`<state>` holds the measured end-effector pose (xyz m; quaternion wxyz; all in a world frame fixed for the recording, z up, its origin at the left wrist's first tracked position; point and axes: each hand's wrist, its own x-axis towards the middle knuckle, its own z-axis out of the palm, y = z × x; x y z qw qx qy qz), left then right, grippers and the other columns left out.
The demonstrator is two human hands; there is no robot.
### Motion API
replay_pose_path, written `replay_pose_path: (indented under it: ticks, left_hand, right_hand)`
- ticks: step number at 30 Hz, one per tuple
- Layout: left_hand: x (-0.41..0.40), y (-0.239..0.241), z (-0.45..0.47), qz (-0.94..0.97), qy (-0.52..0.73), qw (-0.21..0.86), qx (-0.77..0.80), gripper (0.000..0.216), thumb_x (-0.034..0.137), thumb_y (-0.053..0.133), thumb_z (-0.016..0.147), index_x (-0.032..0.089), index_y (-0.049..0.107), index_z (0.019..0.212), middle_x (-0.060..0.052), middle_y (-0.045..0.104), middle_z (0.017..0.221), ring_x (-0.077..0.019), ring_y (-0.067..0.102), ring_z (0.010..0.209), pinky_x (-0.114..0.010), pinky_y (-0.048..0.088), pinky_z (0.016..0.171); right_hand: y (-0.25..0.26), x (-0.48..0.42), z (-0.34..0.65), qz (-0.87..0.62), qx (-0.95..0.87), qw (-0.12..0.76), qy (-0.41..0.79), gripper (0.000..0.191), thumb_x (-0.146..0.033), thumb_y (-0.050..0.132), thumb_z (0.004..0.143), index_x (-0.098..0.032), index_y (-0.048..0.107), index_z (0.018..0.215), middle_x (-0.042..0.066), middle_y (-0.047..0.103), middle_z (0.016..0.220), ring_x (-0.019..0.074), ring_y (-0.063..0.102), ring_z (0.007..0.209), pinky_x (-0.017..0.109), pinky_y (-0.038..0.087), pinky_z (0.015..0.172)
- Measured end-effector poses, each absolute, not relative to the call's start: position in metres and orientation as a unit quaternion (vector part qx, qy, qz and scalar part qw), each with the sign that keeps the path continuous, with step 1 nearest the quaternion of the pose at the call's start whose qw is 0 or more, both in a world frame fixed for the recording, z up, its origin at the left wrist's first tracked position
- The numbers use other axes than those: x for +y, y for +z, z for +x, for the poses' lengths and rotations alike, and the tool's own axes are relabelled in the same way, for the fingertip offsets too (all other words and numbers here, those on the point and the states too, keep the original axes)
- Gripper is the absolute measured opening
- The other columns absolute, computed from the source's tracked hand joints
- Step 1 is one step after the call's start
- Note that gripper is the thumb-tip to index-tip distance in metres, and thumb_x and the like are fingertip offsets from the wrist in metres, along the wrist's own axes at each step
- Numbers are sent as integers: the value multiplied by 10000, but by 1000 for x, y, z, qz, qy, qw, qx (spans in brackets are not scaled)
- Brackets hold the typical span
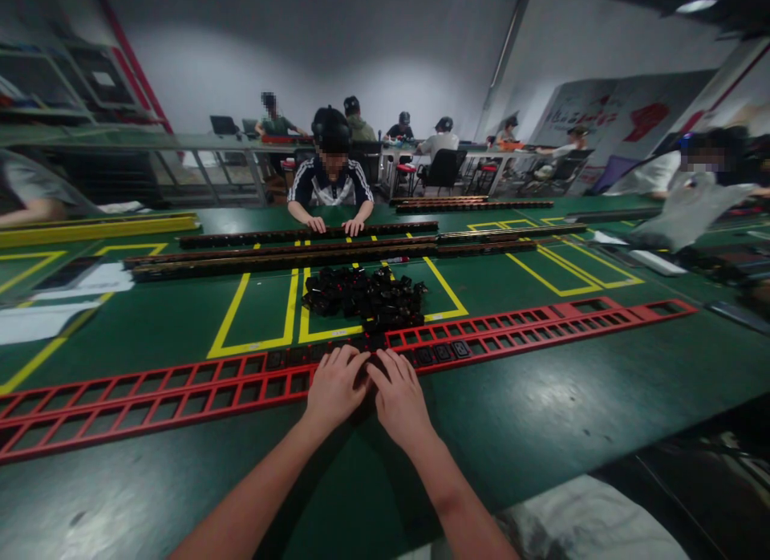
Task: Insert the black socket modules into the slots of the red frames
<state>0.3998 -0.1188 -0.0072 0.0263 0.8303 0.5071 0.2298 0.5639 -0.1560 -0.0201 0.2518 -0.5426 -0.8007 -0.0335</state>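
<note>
A long red frame with two rows of rectangular slots lies across the green table in front of me. Several black socket modules sit in its middle slots. My left hand and my right hand rest side by side on the frame, fingers curled down and pressing on a black module between them that the fingers mostly hide. Just beyond the frame lies a heap of loose black modules inside a yellow-taped box.
Long black and brass-coloured strips lie across the table farther off, where a person in a dark striped jacket has both hands on one. Papers lie at the left. More people sit at tables behind and at the right.
</note>
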Motion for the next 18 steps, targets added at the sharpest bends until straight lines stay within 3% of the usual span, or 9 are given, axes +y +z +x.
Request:
replay_pose_path:
  ticks: [18]
  left_hand:
    - [-118, -9, 400, 832, 229, 22, 504, 326, 269, 581, 925, 220, 633, 1243, -70, 642, 1128, -236, 576, 1016, -399, 454, 848]
  right_hand:
    - [-19, -159, 560, -551, -801, 231, -36, 582, -51, 539, 834, -206, 570, 1394, 113, 510, 1491, 260, 372, 1439, 489, 283, 1230]
